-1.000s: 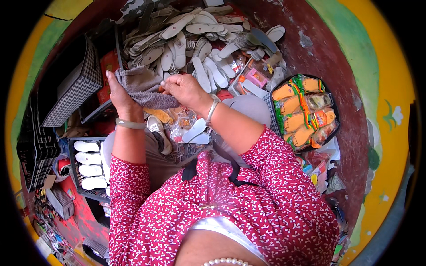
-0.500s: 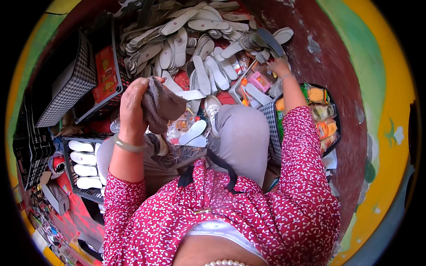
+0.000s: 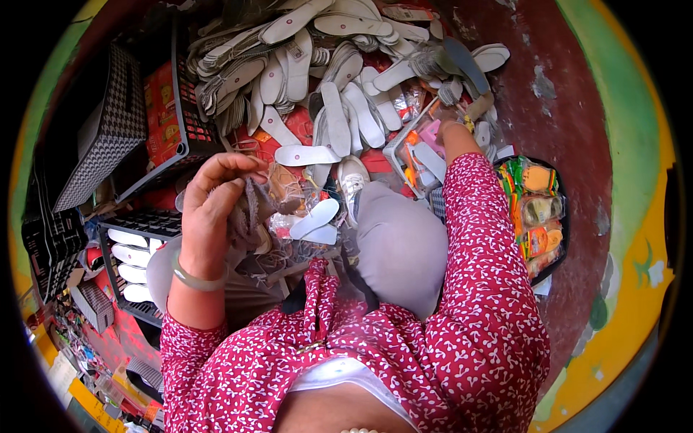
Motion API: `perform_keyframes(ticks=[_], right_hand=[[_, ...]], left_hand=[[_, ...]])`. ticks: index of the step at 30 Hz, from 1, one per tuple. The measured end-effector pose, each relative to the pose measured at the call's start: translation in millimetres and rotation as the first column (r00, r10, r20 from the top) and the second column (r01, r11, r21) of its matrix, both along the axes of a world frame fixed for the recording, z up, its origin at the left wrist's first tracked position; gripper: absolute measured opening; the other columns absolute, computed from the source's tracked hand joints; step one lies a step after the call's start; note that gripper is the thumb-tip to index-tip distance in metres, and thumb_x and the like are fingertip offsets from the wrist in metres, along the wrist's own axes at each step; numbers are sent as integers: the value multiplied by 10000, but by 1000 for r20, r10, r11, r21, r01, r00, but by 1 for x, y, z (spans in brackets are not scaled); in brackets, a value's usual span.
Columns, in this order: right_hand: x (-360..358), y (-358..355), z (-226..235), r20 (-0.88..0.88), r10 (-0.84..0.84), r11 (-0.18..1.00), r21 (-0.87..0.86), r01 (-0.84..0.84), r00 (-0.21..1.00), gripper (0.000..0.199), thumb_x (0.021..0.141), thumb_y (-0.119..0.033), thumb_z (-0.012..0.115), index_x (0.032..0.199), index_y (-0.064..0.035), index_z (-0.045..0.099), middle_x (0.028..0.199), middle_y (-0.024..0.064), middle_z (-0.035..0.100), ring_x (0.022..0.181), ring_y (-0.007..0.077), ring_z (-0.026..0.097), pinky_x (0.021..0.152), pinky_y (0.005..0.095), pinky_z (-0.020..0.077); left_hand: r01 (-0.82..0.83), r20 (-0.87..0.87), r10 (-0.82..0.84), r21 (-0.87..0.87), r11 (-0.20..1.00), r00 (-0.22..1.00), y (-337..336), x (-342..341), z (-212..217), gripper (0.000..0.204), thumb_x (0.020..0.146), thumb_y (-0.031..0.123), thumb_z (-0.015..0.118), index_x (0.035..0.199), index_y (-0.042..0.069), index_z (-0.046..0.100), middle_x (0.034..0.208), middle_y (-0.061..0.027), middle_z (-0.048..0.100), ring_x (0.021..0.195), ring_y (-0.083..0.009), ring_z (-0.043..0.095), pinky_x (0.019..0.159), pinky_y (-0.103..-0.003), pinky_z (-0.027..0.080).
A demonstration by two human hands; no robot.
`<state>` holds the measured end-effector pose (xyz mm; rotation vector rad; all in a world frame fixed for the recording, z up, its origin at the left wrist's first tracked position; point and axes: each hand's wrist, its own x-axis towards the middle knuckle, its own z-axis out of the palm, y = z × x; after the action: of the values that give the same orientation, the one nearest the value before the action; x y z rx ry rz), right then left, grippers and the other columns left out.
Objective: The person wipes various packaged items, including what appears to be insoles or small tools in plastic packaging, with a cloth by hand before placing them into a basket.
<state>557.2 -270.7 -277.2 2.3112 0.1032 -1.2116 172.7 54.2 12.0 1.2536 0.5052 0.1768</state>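
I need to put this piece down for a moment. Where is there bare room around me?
Bare floor lies to the right, beyond the tray of packets. Ahead, the insole pile and the clear box by the right hand crowd everything. Crates fill the left, beside the left hand.

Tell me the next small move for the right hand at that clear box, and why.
Probably close the fingers on one item in the clear plastic box and draw it back. The right hand is stretched out over the box's far edge, while the left hand holds the grey shoe upper raised near the lap. Whether the right hand already grips something cannot be seen.
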Motion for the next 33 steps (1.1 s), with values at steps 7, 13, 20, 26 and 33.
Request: perform_keyframes(ticks=[7, 13, 20, 26, 33], right_hand=[[-21, -23, -7, 300, -302, 909, 378, 178, 905, 629, 624, -299, 770, 1197, -128, 573, 1219, 118, 574, 1093, 280, 570, 926, 376, 453], [-41, 29, 133, 448, -181, 627, 738, -248, 876, 792, 590, -287, 750, 1300, -109, 449, 1154, 204, 555, 1048, 343, 550, 915, 380, 437], [-189, 116, 296, 713, -57, -84, 694, -715, 699, 889, 585, -176, 772, 1351, -49, 339, 1055, 176, 566, 999, 352, 532, 897, 415, 424], [-266, 151, 343, 879, 54, -232, 473, -850, 474, 1007, 538, -117, 797, 1407, -89, 288, 1188, 120, 509, 1107, 301, 472, 970, 400, 335], [-288, 173, 348, 359, -246, -468, 769, -435, 900, 983, 618, -146, 808, 1423, -56, 251, 1378, 129, 372, 1222, 253, 427, 1031, 403, 320]], left_hand=[[33, -49, -32, 32, 999, 998, 1, -2, -3, 235, 814, -44, 391, 952, -47, 581, 950, -97, 619, 880, -128, 570, 838, -254, 440], [119, 7, -120, 95, 988, 993, 5, -3, -21, 255, 786, -52, 391, 959, -35, 577, 960, -95, 618, 863, -130, 571, 840, -261, 446], [118, -53, -118, -12, 993, 992, 1, 13, -13, 367, 891, 219, 575, 1162, -23, 527, 1008, -51, 621, 764, -75, 553, 703, -221, 473], [275, 239, -243, -109, 955, 940, 3, 3, -15, 492, 879, 304, 605, 1225, -22, 480, 1022, -71, 618, 759, -71, 575, 677, -206, 478], [258, 288, -169, -308, 916, 943, 21, -13, -10, 351, 883, 283, 607, 1106, 18, 548, 756, 13, 600, 613, -39, 576, 563, -191, 493]])
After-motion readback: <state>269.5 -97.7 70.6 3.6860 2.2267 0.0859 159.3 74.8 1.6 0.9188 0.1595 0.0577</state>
